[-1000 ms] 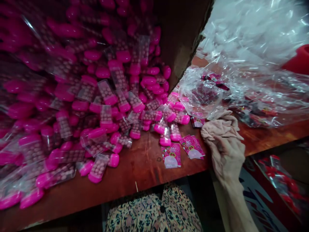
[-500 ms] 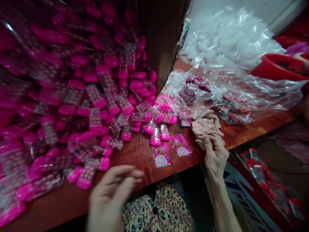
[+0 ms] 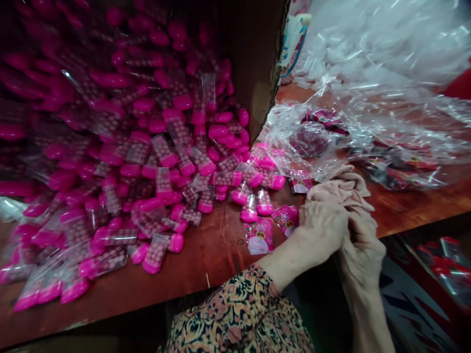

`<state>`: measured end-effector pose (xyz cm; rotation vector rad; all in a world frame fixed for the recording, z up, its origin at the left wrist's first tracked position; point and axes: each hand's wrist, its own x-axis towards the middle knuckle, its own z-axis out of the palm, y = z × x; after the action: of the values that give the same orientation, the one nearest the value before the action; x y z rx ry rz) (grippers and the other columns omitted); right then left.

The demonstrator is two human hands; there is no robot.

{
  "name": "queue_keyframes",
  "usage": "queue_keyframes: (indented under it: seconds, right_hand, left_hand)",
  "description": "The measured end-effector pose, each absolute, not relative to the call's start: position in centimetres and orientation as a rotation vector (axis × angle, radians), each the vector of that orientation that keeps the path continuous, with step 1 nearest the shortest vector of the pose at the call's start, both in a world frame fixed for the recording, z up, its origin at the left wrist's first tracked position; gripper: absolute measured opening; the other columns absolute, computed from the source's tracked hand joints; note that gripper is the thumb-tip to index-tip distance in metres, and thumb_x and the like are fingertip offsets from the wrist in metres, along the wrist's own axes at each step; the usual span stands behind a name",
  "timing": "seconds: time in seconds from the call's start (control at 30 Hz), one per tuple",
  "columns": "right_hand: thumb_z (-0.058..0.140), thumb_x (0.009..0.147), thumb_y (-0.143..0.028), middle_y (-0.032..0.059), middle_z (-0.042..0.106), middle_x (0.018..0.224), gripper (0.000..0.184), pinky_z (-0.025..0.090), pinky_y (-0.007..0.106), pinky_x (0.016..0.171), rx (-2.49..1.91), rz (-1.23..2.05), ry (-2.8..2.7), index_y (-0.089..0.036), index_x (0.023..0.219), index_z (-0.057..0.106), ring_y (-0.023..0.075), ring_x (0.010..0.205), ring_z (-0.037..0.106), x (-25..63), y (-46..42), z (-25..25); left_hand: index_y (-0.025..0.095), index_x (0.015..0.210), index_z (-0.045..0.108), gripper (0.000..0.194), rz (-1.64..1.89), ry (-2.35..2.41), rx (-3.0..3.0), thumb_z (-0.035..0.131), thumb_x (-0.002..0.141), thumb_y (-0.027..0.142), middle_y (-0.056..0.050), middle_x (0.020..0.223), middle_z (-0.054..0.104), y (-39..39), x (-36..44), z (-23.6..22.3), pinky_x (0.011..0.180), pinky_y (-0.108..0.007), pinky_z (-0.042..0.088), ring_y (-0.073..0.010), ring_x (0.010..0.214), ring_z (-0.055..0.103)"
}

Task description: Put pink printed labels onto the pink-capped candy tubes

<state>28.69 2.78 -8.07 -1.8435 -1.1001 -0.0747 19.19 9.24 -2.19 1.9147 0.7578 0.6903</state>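
Both hands (image 3: 324, 228) clench crumpled beige cloth (image 3: 340, 191) beside glossy pink-capped tubes (image 3: 164, 151) in clear sleeves.

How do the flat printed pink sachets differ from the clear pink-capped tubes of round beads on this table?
The flat printed pink sachet lies thin with a printed face, while the clear pink-capped tube is thicker and shows its round contents. The sachets lie few and apart; the tubes form a large heap. Both are pink and lie on the reddish-brown wooden table.
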Motion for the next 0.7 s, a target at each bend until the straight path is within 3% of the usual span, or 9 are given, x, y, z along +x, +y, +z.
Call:
queue_keyframes:
  seconds: [0.13,0.33,0.43,0.6,0.7]
  right_hand:
    - [0.052,0.085,-0.035,0.0122,0.064,0.098,0.026,0.042,0.046,0.093,-1.793,-0.177,-1.139,-0.016,0.097,0.065,0.0257,0.101,0.056,28.0,3.2,-7.7]
    - [0.056,0.085,-0.03,0.0101,0.064,0.092,0.016,0.043,0.045,0.092,-1.764,-0.212,-1.172,-0.022,0.093,0.067,0.028,0.1,0.058,27.6,3.4,-7.6]
    - [0.054,0.086,-0.028,0.0116,0.066,0.089,0.016,0.043,0.043,0.091,-1.776,-0.272,-1.254,-0.023,0.095,0.067,0.0301,0.101,0.058,27.6,3.6,-7.3]
    - [0.055,0.086,-0.027,0.0126,0.067,0.09,0.018,0.045,0.041,0.09,-1.793,-0.375,-1.242,-0.019,0.096,0.068,0.029,0.101,0.06,27.6,4.1,-7.4]
    - [0.063,0.081,-0.028,0.0142,0.067,0.096,0.022,0.044,0.045,0.09,-1.79,-0.48,-1.232,-0.015,0.097,0.069,0.0305,0.1,0.061,26.7,4.2,-7.0]
  left_hand:
    - [0.001,0.092,0.065,0.03,0.686,0.724,1.999,0.037,0.081,0.005,-0.019,0.081,0.058,9.2,17.9,-1.7,0.071,-0.041,0.036,-0.0326,0.083,0.054]
    - [0.004,0.098,0.063,0.036,0.608,0.778,2.093,0.043,0.07,-0.006,-0.017,0.086,0.062,8.6,15.1,-0.9,0.063,-0.037,0.041,-0.0256,0.069,0.057]
    - [0.008,0.094,0.064,0.031,0.607,0.839,2.106,0.044,0.074,-0.004,-0.015,0.085,0.062,7.6,10.5,-0.3,0.064,-0.036,0.042,-0.0238,0.068,0.057]
    - [0.017,0.096,0.067,0.022,0.975,1.468,2.092,0.048,0.085,0.012,-0.01,0.087,0.064,8.3,1.2,0.9,0.082,-0.035,0.043,-0.0224,0.084,0.057]
    - [0.015,0.097,0.067,0.02,0.945,1.794,2.316,0.054,0.083,0.018,-0.013,0.1,0.064,10.1,-2.7,0.6,0.088,-0.043,0.041,-0.0287,0.098,0.051]
